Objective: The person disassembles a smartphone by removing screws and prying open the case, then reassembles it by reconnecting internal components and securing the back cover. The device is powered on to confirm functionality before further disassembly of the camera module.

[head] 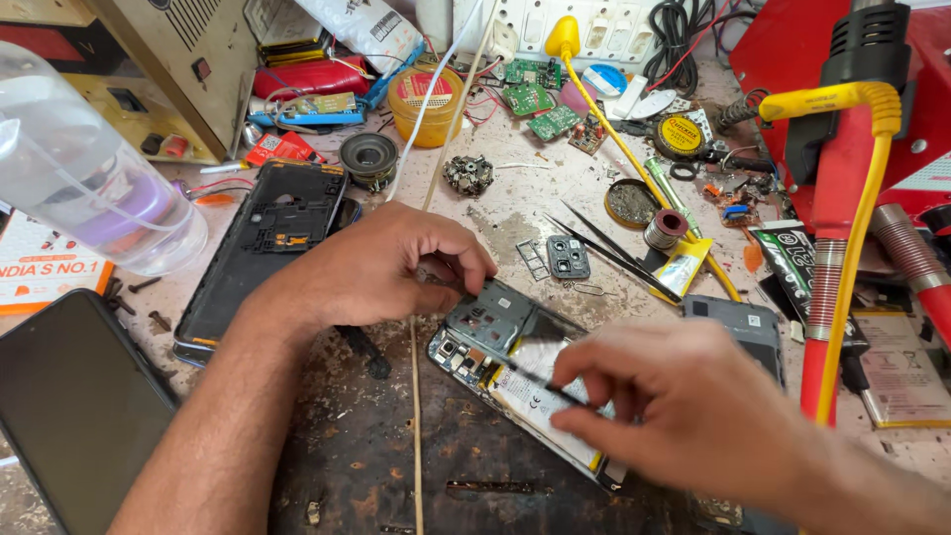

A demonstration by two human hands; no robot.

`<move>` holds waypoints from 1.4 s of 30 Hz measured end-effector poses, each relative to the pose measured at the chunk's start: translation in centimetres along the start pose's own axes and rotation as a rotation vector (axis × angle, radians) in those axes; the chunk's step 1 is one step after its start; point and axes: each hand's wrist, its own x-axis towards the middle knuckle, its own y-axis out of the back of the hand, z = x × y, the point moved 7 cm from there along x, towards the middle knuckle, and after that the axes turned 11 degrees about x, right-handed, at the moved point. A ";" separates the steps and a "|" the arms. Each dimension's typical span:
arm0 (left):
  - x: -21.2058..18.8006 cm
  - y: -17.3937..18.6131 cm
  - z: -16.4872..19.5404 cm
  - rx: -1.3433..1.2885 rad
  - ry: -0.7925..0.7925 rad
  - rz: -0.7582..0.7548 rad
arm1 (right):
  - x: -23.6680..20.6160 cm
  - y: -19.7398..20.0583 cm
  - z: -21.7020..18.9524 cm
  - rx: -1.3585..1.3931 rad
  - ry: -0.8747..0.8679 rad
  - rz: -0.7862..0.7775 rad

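Opened phone under repair on a cluttered bench.
The left hand (396,263) pinches the lifted inner cover plate (492,315) of the opened phone (525,381); the blurred right hand (684,396) grips thin tweezers (515,369) over it; the back shell (267,243) lies aside, with the board and battery still seated.

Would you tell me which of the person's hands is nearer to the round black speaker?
Left. The left hand lies just below the speaker; the right hand is far off toward the lower right, over the opened phone.
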 end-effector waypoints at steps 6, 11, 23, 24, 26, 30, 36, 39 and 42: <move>-0.3 -0.1 0.1 0.019 0.081 -0.072 | -0.9 -2.0 -0.8 0.028 0.130 -0.099; -0.3 -0.2 -0.1 0.015 0.177 -0.100 | -0.6 0.0 -1.0 -0.125 0.188 -0.037; -0.1 0.3 -1.1 -0.236 0.212 0.005 | -0.9 -0.8 1.3 -0.323 -0.046 -0.061; -0.1 0.4 -1.3 -0.280 0.235 0.027 | -0.9 -0.8 1.3 -0.299 -0.066 -0.067; -0.1 0.5 -1.3 -0.237 0.233 0.016 | -1.0 -0.9 1.1 -0.249 -0.109 -0.080; -0.5 0.6 -1.3 -0.193 0.223 -0.002 | -1.3 -1.2 -0.7 -0.262 0.045 -0.029; -0.8 0.0 -1.1 -0.183 0.119 -0.101 | -1.3 -1.4 -0.7 -0.227 0.106 0.045; -0.9 -0.3 -1.3 -0.164 0.116 -0.150 | -1.3 -1.8 0.5 -0.208 0.001 0.014; -1.5 -0.3 0.2 -0.293 -0.102 -0.219 | -1.3 -2.1 0.9 -0.179 -0.020 0.003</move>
